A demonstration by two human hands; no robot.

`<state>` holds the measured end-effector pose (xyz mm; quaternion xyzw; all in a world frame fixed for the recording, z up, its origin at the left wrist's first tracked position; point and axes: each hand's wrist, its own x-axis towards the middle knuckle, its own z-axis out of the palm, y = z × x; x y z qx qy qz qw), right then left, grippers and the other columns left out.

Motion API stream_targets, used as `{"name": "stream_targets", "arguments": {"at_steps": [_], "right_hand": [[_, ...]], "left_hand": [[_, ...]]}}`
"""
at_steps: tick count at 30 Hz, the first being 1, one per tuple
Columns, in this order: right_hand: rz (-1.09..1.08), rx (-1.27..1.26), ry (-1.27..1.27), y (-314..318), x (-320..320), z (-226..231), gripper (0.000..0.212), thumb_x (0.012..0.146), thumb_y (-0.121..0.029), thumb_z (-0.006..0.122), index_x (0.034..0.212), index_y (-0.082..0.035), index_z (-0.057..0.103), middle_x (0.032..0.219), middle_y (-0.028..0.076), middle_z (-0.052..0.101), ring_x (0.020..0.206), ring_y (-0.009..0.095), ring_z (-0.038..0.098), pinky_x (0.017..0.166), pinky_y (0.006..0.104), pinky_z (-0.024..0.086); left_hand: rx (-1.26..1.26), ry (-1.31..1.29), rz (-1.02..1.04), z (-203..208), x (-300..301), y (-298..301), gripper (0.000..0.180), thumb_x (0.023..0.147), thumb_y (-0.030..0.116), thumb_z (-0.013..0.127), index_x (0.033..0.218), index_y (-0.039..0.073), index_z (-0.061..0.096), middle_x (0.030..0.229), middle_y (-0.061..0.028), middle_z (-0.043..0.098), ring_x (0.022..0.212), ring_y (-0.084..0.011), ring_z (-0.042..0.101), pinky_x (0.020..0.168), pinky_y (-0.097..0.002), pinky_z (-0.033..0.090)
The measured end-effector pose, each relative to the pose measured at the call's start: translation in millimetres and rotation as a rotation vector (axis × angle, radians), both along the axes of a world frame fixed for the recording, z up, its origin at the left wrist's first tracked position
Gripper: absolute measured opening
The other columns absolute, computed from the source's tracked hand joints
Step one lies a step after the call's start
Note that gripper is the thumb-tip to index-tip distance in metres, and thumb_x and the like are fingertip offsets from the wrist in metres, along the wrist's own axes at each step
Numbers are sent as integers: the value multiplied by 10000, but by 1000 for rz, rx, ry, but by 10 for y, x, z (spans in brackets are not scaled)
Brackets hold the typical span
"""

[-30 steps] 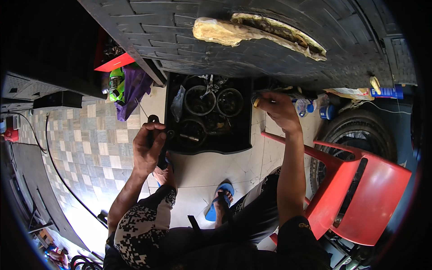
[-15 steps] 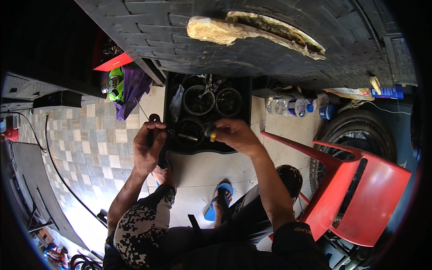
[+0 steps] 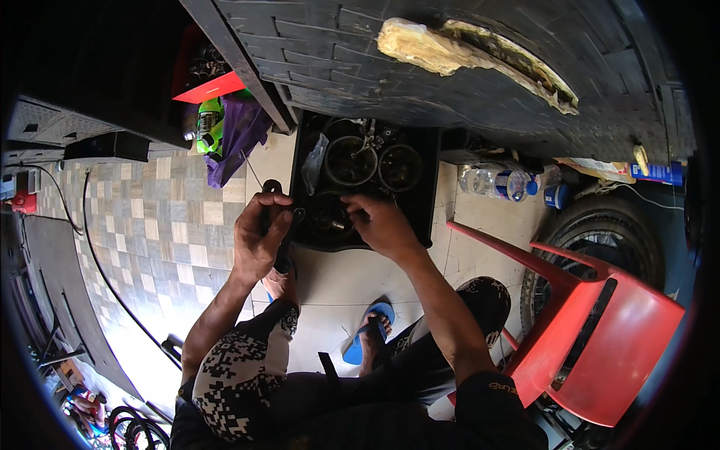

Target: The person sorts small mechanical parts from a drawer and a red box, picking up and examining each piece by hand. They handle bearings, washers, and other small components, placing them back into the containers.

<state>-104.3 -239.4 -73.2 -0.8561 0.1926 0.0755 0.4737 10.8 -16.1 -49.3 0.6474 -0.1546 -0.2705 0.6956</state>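
Note:
My left hand (image 3: 259, 234) is closed around a slim dark part (image 3: 271, 189) with a rounded end above the fingers; a small ring-like end shows beside the thumb. It is just off the left side of a black tray (image 3: 420, 214). Over the tray's near bowl (image 3: 324, 241), my right hand (image 3: 382, 225) has its fingers curled together; whatever they hold, if anything, is hidden. Inside that bowl lies a shiny metal piece (image 3: 337, 223). Behind it are two more round containers, one at the back left (image 3: 352, 182) and one at the right (image 3: 400, 187), with dark contents.
A clear plastic bag (image 3: 313, 165) lies at the tray's left side. Plastic bottles (image 3: 495, 182) rest on the floor to the right, near a red chair (image 3: 622, 352) and a wheel (image 3: 600, 214). A dark panel (image 3: 330, 52) overhangs the far side. Purple cloth (image 3: 244, 131) lies at left.
My right hand has moved left over the near bowl, and the small yellow and dark thing at its fingertips no longer shows. My left hand keeps its hold. The whole view has shifted slightly.

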Motion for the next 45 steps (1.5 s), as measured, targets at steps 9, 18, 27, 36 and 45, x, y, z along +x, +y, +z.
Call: {"name": "stream_targets", "arguments": {"at_steps": [9,18,27,36,45], "right_hand": [[-271,-406,14,-996,39,350,249,945,-138,635,1178,-82,704,1083,183,733,1013,364,704,895,447,553],[173,-708,345,-937,417,30,138,854,-109,675,948,-49,756,982,176,747,946,368,724,849,440,574],[351,-838,378,-916,513,-307,109,815,-44,690,840,-101,780,966,121,767,988,304,735,832,398,595],[233,-789,415,-1006,484,-74,148,837,-59,669,939,-59,777,963,164,757,952,330,742,837,434,599],[-74,-106,254,-1095,173,756,394,840,-305,767,1154,-79,689,877,161,741,816,305,733,749,403,557]], "left_hand": [[7,34,5,35,14,-8,169,982,1,616,1146,43,604,889,59,525,814,-25,445,756,-194,373],[-11,-6,1,40,8,-61,170,984,-29,613,1140,37,607,822,80,483,722,-7,399,650,-183,333],[7,-5,23,73,-18,13,158,986,-22,622,1132,39,607,846,72,495,750,-9,407,687,-182,350],[-27,19,39,54,-9,72,156,987,-12,625,1135,35,604,827,70,498,725,-10,414,664,-186,350],[-5,5,34,47,-8,39,151,990,-8,618,1136,28,603,803,70,496,686,-5,413,625,-184,333]]}}
